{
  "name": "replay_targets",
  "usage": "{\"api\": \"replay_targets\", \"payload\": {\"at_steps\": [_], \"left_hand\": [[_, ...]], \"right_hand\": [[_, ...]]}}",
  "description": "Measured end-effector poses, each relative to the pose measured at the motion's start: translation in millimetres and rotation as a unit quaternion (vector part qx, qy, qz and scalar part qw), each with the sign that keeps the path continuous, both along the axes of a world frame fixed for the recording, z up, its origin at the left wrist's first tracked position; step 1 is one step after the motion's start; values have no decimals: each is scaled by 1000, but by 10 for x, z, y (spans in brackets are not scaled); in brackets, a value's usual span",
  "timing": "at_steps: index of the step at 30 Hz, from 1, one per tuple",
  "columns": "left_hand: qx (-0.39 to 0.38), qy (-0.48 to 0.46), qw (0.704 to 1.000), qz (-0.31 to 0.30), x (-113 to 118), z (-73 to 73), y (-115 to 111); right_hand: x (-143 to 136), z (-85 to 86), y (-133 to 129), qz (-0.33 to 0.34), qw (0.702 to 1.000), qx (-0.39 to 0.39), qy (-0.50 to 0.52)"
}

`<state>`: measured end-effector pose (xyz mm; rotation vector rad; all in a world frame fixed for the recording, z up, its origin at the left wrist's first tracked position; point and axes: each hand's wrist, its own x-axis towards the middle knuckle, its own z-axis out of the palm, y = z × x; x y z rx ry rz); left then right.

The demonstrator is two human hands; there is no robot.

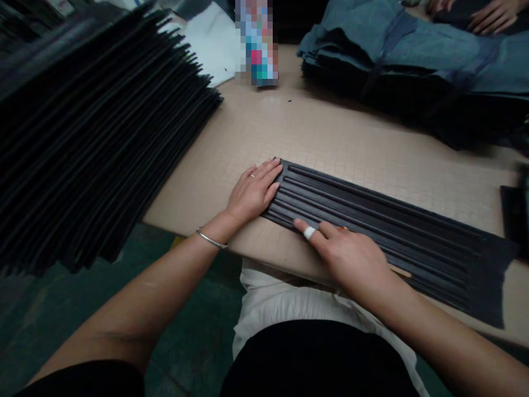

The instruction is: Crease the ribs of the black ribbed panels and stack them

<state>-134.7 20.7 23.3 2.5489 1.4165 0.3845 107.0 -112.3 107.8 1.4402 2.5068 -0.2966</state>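
Observation:
A long black ribbed panel lies flat on the tan table, slanting down to the right. My left hand rests flat on its left end, fingers extended, with nothing gripped. Over the panel's near edge is my right hand, its index finger wrapped with a white band and touching the ribs. The other fingers curl under, and a thin wooden-looking stick shows beside the wrist, so the hand seems closed round it.
A tall stack of black sheets fills the left. Tied dark bundles lie at the back right, with another person's hand behind them. White paper and a blurred-out item are at the back.

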Motion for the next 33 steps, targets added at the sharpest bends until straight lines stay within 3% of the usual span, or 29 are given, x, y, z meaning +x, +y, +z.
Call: {"api": "replay_targets", "payload": {"at_steps": [2, 5, 9, 12, 16, 20, 26, 29, 33], "left_hand": [[-2, -9, 1000, -3, -16, -8, 8], [-6, -18, 1000, -3, -26, -13, 20], [-7, -24, 1000, -16, -32, -5, 27], [-8, -27, 999, -21, -52, -26, 45], [-11, -28, 999, -29, -79, -66, 80], [-7, -14, 999, -34, -87, -46, 82], [3, 11, 999, -30, -101, -32, 74], [9, 16, 999, -33, -99, -27, 76], [7, 26, 999, -32, -61, 12, 58]], "right_hand": [[-398, 4, 207, 17, 1000, 2, 13], [-657, 9, 346, 33, 999, -3, 32], [-684, 53, 338, 36, 999, -11, 31], [-515, 103, 257, 42, 999, -15, 25], [29, 164, -11, 46, 998, -32, -25], [845, 166, -481, 50, 994, -19, -96], [2043, 115, -1206, 20, 994, 21, -102], [2419, 109, -1477, -20, 996, 18, -90], [2709, 93, -1713, -111, 993, -18, -29]]}}
